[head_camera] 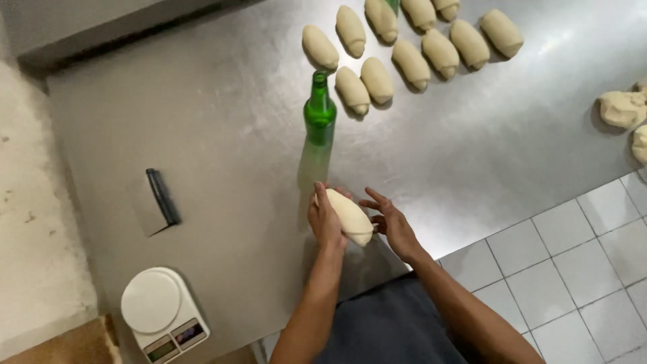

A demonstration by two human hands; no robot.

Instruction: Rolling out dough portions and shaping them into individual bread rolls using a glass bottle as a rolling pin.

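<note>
Stainless steel worktable [222,135], seen from above. The left hand [325,221] is wrapped around the near side of an elongated dough roll [350,216], fingers curled over its top edge and grasping it; the roll sits tilted, one tapered end pointing down toward the person's body. The right hand [391,226] is just beside the roll w/ fingers spread and loose, not closed on anything; whether its fingertips touch the dough cannot be told from this angle. Hand layout is consistent w/ one hand steadying the piece while the other stays free to press or tuck the seam (a judgement, not seen directly). A green glass bottle [319,111] stands upright just beyond the hands, within easy reach. Finished dough rolls [411,40] lie in loose rows at the far side of the table, spaced apart so they do not stick together. Unshaped dough lumps [623,109] sit at the right edge, well apart from the rows. A metal bench scraper [156,201] w/ dark handle lies flat to the left. A white digital kitchen scale [162,313] sits at the near-left corner. Tiled floor [573,269] shows lower right.
</note>
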